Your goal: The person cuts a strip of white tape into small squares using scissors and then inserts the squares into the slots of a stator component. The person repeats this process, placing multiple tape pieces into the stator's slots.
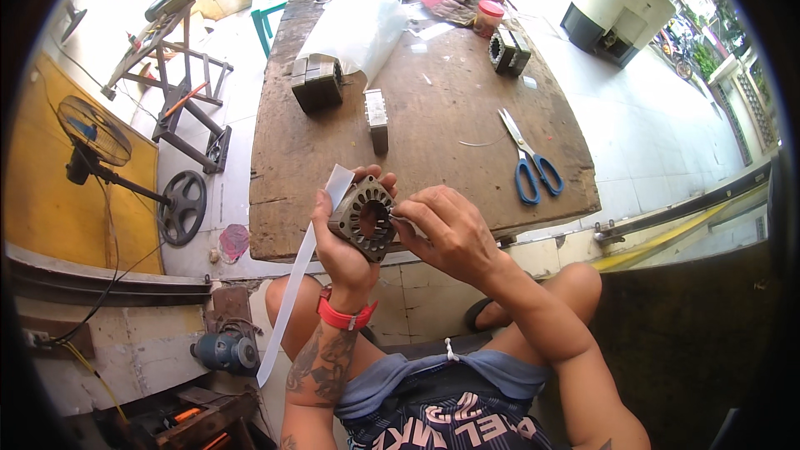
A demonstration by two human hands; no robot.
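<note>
We take the metal ring as the centre of a clock, twelve pointing away from us. It sits above the table's near edge, cupped in our left hand, thumb at ten o'clock and fingers curled behind. Our right hand is narrow, thumb and forefinger drawn together at the ring's three o'clock side; we cannot tell what, if anything, they pinch.

We judge the ring heavy for its size, stiff and hard to crush, though perhaps slick if oily. Its slotted inner edge could scrape skin, so we do best to hold the outer walls with the palm underneath. The white strip, trailing toward seven o'clock, looks light, bendy and easily creased; we would take it by its long edges. The scissors lie between two and three o'clock, a small block at twelve.
</note>
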